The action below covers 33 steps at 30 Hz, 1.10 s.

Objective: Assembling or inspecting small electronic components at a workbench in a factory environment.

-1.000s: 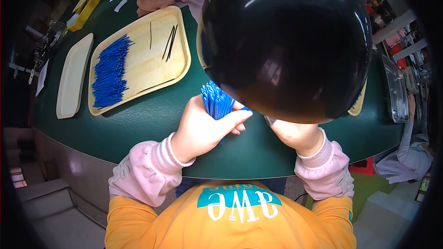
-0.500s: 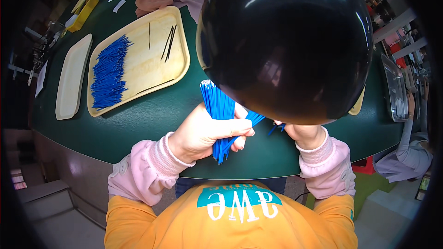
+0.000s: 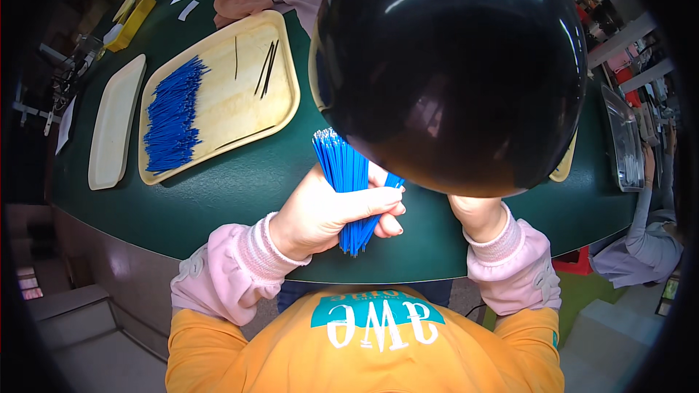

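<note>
over the green table (image 3: 218,207), left hand (image 3: 317,206) clenches slim, pale-tipped blue wires (image 3: 341,165); right hand (image 3: 478,212), i can't tell its grip.

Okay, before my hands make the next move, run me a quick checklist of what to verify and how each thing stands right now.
1. Left hand closed around the bundle of blue wires: ok, thumb across the front.
2. Right hand fingers in sight: not ok, the black dome covers them.
3. Right hand free of wires: cannot tell.
4. Lower ends of the bundle in view: ok, they show below the left hand.
5. Other blue wires inside the large tray: ok, piled along its left side.
</note>
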Available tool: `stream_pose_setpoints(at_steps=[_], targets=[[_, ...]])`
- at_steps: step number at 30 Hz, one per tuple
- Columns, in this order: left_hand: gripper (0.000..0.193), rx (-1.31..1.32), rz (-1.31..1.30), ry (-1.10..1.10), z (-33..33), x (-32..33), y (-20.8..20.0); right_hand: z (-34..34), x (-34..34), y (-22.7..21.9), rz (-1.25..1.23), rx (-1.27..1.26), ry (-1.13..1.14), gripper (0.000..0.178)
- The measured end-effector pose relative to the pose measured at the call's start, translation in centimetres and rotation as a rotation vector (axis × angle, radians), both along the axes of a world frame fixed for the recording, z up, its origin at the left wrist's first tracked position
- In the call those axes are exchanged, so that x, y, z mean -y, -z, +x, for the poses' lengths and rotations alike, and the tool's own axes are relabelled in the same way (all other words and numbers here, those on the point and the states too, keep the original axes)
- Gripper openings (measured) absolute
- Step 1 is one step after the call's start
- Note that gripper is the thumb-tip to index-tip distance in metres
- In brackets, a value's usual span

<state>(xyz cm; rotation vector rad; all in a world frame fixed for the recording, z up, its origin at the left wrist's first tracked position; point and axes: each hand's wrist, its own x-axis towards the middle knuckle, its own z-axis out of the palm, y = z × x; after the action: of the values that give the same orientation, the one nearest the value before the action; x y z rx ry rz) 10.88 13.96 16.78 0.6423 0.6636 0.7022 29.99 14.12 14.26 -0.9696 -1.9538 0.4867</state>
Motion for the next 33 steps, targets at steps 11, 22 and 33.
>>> stream_pose_setpoints(at_steps=[11, 22, 33], targets=[[0.008, -0.015, 0.045, 0.023, 0.2, 0.0, -0.3, -0.6, 0.2, -0.6, -0.607, -0.655, -0.317, 0.008], [0.009, 0.008, 0.012, 0.033, -0.1, 0.0, -0.4, -0.6, 0.1, 1.3, -0.864, -1.154, -0.520, 0.017], [0.018, -0.025, 0.020, -0.030, 0.9, 0.5, -1.5, -1.2, 0.6, 0.0, -0.832, -0.552, -0.393, 0.018]])
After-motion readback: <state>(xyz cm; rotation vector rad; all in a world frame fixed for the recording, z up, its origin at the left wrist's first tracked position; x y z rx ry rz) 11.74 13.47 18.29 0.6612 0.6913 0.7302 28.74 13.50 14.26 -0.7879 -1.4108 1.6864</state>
